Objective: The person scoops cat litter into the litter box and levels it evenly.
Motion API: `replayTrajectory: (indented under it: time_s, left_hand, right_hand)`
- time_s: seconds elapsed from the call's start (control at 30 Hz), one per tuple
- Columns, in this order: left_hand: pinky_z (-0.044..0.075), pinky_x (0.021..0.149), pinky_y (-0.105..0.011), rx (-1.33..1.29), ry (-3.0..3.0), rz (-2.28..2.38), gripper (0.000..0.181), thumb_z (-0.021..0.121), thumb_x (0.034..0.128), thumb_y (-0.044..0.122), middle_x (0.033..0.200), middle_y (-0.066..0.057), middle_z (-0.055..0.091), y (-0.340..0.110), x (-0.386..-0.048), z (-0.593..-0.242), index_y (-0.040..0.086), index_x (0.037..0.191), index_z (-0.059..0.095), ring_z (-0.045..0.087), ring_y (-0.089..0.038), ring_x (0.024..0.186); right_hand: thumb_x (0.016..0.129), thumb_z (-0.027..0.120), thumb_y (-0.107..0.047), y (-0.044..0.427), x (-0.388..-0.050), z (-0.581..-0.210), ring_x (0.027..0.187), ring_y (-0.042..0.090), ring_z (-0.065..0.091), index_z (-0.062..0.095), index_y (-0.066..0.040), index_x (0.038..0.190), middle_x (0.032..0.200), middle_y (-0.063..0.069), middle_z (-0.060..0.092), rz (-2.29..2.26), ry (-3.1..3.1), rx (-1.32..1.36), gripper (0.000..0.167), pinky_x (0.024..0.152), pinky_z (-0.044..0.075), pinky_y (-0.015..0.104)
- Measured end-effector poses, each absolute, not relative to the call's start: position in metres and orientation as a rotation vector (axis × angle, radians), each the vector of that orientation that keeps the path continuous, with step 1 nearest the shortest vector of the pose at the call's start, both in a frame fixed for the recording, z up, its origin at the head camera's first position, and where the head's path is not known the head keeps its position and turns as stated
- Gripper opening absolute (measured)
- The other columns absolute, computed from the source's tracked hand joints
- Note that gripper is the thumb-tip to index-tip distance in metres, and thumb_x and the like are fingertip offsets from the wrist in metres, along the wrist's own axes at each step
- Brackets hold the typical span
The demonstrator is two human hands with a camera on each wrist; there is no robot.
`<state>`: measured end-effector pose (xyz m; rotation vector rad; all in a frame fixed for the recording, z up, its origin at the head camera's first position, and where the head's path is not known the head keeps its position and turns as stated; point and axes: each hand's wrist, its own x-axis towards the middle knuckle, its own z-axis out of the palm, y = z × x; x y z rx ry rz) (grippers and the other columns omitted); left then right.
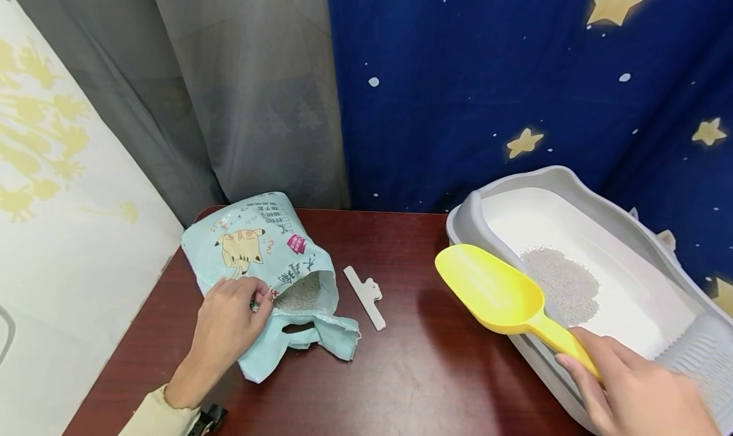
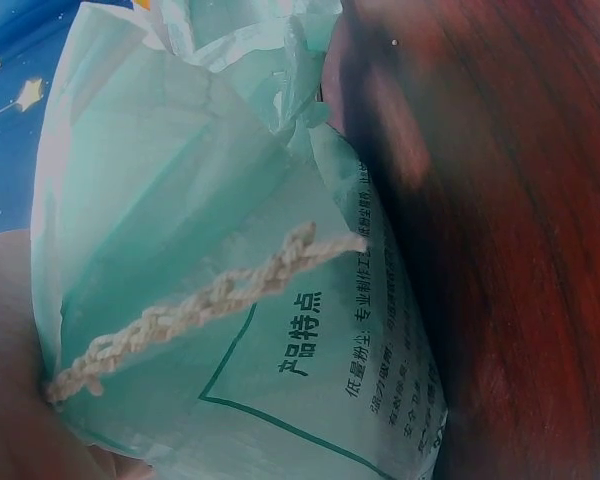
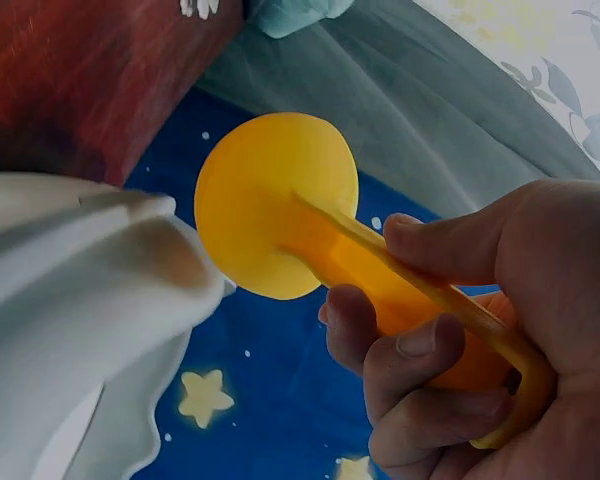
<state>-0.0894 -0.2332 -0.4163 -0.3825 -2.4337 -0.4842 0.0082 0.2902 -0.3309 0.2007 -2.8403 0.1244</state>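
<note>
My left hand (image 1: 231, 318) pinches the edge of the light blue bag (image 1: 252, 232), which lies with its mouth facing the front right and grey granules (image 1: 301, 294) visible inside. In the left wrist view the bag (image 2: 180, 180) fills much of the picture, with part of the hand at the left edge. My right hand (image 1: 647, 385) grips the handle of a yellow scoop (image 1: 492, 289), held over the near left rim of the grey litter box (image 1: 572, 385). The scoop looks empty. A patch of granules (image 1: 564, 286) lies on the box's white floor.
A white clip (image 1: 365, 298) lies on the dark red table (image 1: 412, 372) between the bag and the box. Behind the table hang a grey curtain (image 1: 269, 92) and a blue star-patterned one (image 1: 435, 105). A white panel (image 1: 69, 219) stands at the left.
</note>
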Motion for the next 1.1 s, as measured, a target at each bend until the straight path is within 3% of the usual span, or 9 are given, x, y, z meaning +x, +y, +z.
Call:
replayTrajectory:
  time_s: [0.1,0.17,0.33,0.77,0.93,1.1]
  left_hand:
    - [0.053,0.081,-0.056,-0.382,-2.433,-0.486,0.016,0.073,0.0878,0.006,0.069,0.005,0.056,-0.233,-0.090,-0.416,0.013,0.077,0.064,0.050,-0.019,0.065]
    - [0.053,0.082,-0.057,-0.382,-2.432,-0.488,0.016,0.073,0.0879,0.006,0.069,0.005,0.056,-0.233,-0.090,-0.416,0.013,0.076,0.064,0.050,-0.019,0.064]
    - [0.052,0.080,-0.054,-0.387,-2.433,-0.486,0.016,0.071,0.0884,0.006,0.069,0.004,0.056,-0.233,-0.089,-0.416,0.013,0.077,0.063,0.048,-0.019,0.064]
    - [0.052,0.085,-0.059,-0.375,-2.441,-0.491,0.016,0.073,0.0884,0.007,0.070,0.004,0.056,-0.233,-0.089,-0.417,0.013,0.077,0.064,0.050,-0.019,0.066]
    - [0.052,0.087,-0.062,-0.360,-2.446,-0.492,0.014,0.073,0.0874,0.007,0.071,0.003,0.057,-0.233,-0.088,-0.418,0.013,0.078,0.065,0.050,-0.019,0.066]
    - [0.052,0.084,-0.061,-0.365,-2.447,-0.487,0.014,0.074,0.0877,0.006,0.070,0.004,0.056,-0.234,-0.088,-0.418,0.012,0.078,0.065,0.050,-0.019,0.066]
  right_hand:
    - [0.097,0.082,-0.037,0.287,0.009,-0.338,0.055,0.011,0.046,0.073,-0.007,0.118,0.087,0.001,0.069,0.164,-2.791,0.260,0.038,0.047,0.042,0.036]
    - [0.104,0.073,-0.046,0.286,0.009,-0.345,0.055,0.009,0.044,0.072,-0.009,0.115,0.085,-0.003,0.066,0.206,-2.703,0.346,0.038,0.045,0.038,0.036]
    - [0.112,0.049,-0.063,0.283,0.007,-0.362,0.056,0.013,0.047,0.069,-0.011,0.114,0.087,-0.003,0.065,0.279,-2.563,0.477,0.056,0.044,0.039,0.041]
    - [0.115,0.027,-0.063,0.267,-0.006,-0.409,0.056,0.017,0.048,0.067,-0.003,0.116,0.084,-0.001,0.057,0.355,-2.439,0.576,0.073,0.043,0.040,0.043]
    - [0.116,0.029,-0.062,0.261,-0.009,-0.421,0.056,0.021,0.050,0.068,-0.001,0.122,0.085,0.002,0.059,0.378,-2.460,0.545,0.072,0.044,0.041,0.046]
    - [0.116,0.045,-0.056,0.256,-0.011,-0.428,0.055,0.018,0.050,0.067,-0.003,0.120,0.084,-0.004,0.056,0.415,-2.523,0.520,0.057,0.045,0.043,0.043]
